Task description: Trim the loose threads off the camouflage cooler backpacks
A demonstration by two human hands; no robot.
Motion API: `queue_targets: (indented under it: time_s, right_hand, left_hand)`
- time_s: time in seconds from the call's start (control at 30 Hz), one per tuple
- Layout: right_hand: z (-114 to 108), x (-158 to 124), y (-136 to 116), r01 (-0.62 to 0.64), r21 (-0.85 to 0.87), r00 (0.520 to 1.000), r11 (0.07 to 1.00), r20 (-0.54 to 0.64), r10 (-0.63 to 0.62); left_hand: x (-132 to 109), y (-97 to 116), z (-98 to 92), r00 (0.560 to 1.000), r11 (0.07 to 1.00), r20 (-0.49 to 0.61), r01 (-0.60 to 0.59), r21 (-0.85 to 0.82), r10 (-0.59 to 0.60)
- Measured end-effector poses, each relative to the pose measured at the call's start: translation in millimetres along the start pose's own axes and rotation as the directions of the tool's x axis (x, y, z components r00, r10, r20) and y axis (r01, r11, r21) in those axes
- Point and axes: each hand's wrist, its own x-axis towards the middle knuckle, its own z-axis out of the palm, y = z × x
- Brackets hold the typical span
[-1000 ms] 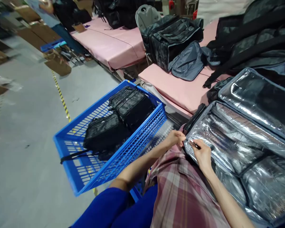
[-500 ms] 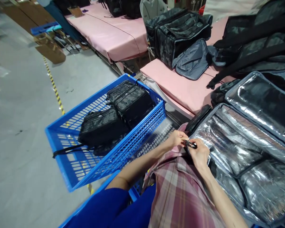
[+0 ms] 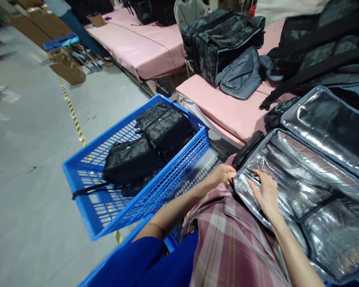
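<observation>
My left hand (image 3: 225, 173) is closed in a pinch at the near left corner of an insulated bag (image 3: 290, 179); what lies between the fingertips is too small to make out. The bag lies open with its shiny silver lining facing up. Just right of that corner, above the lining, my right hand (image 3: 266, 191) holds a small black tool (image 3: 256, 176) that looks like thread snips, mostly hidden by the thumb and fingers. The bag's silver-lined lid (image 3: 326, 123) is folded back on the far side.
Left of me a blue plastic crate (image 3: 86, 223) holds dark camouflage bags (image 3: 167, 127). A camouflage bag (image 3: 224, 48) with its flap hanging open stands on the pink-covered table (image 3: 209, 103). Black straps (image 3: 287, 89) trail across the right side. Cardboard boxes (image 3: 67, 65) and a person's leg (image 3: 80, 30) are farther off.
My right hand has moved right, away from my left hand, with the small black tool. Its thumb and fingers have spread wider. My left hand has stayed near the bag's corner.
</observation>
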Motion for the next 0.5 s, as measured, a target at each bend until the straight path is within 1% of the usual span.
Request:
queue_targets:
  time_s: [0.1,0.23,0.37,0.5]
  right_hand:
    - [-0.5,-0.6,0.8,0.108,-0.074,0.994,0.991,-0.016,-0.110]
    - [2.3,-0.9,2.3,0.198,-0.122,0.979,0.973,-0.023,-0.202]
    - [4.1,0.8,3.8,0.241,-0.149,0.968,0.959,-0.038,-0.250]
    - [4.4,2.3,3.7,0.258,-0.152,0.964,0.954,-0.033,-0.266]
  left_hand:
    - [2.1,-2.5,-0.2,1.000,1.000,0.019,0.008,-0.030,-0.007]
    - [5.1,-4.7,-1.7,0.999,0.998,0.049,0.018,-0.058,-0.015]
    - [5.7,-6.1,-3.3,0.997,0.997,0.073,0.019,-0.078,-0.013]
    - [6.1,-7.5,-3.5,0.997,0.996,0.075,0.015,-0.093,-0.008]
